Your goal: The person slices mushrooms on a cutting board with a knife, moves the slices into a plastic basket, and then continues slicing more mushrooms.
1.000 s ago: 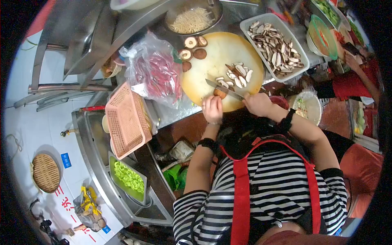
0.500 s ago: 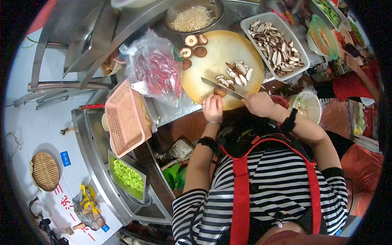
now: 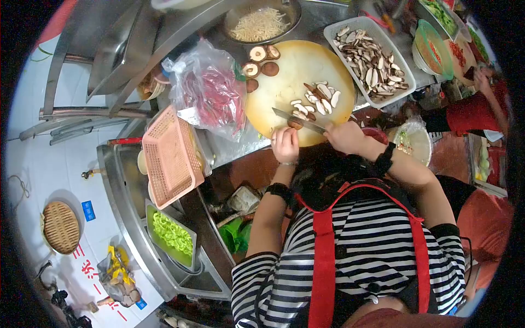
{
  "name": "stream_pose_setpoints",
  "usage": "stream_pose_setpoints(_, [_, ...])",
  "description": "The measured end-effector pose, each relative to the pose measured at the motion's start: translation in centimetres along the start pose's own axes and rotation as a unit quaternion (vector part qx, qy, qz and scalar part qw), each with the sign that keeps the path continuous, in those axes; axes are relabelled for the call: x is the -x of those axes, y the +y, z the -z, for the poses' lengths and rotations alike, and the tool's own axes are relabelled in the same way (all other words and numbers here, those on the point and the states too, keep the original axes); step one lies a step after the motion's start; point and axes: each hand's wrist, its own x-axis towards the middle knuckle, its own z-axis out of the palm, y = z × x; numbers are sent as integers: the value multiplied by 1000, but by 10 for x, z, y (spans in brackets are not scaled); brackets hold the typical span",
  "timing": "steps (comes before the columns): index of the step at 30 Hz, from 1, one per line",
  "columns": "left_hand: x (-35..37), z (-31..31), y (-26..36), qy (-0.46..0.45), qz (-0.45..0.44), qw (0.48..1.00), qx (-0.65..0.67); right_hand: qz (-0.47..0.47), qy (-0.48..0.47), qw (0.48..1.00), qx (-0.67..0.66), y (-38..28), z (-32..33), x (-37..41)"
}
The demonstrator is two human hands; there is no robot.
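Note:
On the round cutting board (image 3: 284,71), my left hand (image 3: 285,145) has its fingers bent together against a brown mushroom (image 3: 295,124) near the board's front edge. My right hand (image 3: 344,136) is wrapped round the handle of a knife (image 3: 299,120), whose blade lies across that mushroom. White mushroom slices (image 3: 326,98) are spread just beyond the blade. Several whole mushrooms (image 3: 269,69) sit at the board's left side. At the upper right a white basket (image 3: 407,82) holds many cut mushrooms.
Left of the board lies a plastic bag with red contents (image 3: 210,95). Nearby are a pink basket (image 3: 172,158), a tray of green pieces (image 3: 172,235) and a bowl of pale strips (image 3: 257,24). At the right, another person's hand (image 3: 482,79) is beside red chopped food.
The knife blade has shifted slightly towards the mushroom by my left fingers, and less of that mushroom shows. The other person's hand at the right has moved a little.

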Motion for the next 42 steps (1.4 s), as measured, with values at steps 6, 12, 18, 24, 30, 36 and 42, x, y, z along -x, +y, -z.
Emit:
stream_pose_setpoints(6, [3, 3, 3, 9, 35, 999, -13, 14, 23, 1000, -10, -5, -13, 2])
stream_pose_setpoints(12, [3, -3, 5, -9, 84, 996, -27, -58, 40, 995, -72, 5, 22, 10])
stream_pose_setpoints(18, [-31, -36, 34, -66, 155, 986, 17, -197, 113, 970, 82, 75, 16, 25])
stream_pose_setpoints(24, [-65, -99, 52, -68, 127, 989, 29, -236, 62, 964, -107, 68, 1, 32])
stream_pose_setpoints(30, [-84, -125, 57, -28, 107, 985, 130, -214, 93, 817, -528, 61, -41, 22])
stream_pose_setpoints(36, [-134, -133, 87, 33, 63, 978, 194, -239, 138, 796, -539, 57, 22, 22])
stream_pose_setpoints(42, [-214, -180, 169, 10, 26, 949, 313, -356, 274, 847, -284, 98, 94, 52])
